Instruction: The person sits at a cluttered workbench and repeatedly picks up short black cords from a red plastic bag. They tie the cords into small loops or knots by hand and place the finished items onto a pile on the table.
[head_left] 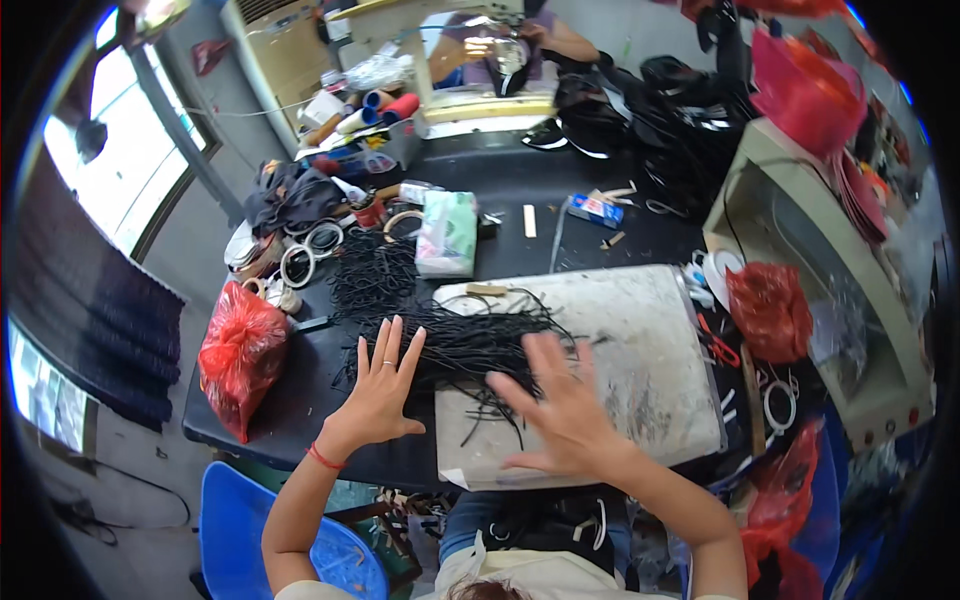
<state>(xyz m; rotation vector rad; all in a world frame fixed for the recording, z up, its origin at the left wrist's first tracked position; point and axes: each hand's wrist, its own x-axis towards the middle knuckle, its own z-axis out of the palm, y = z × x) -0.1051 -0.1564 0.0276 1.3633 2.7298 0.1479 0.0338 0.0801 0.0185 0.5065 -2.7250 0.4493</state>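
A heap of thin black cords [455, 338], perhaps laces, spreads across the dark table and onto a worn white board [640, 370]. My left hand [385, 385] is open, fingers spread, at the heap's near left edge; a ring and a red wrist string show on it. Over the cords' right ends and the board, my right hand [560, 400] is open too, its fingers apart and slightly blurred. Neither holds anything. Whether the fingertips touch the cords I cannot tell. More tangled black cords [370, 275] lie farther back on the left.
A tied red plastic bag [242, 350] sits at the table's left edge, another red bag [768, 312] at the right. Behind the cords stands a tissue pack [447, 235]. Tape rolls [298, 265] lie on the left; a pale machine housing [830, 280] borders the right. Across the table, someone works.
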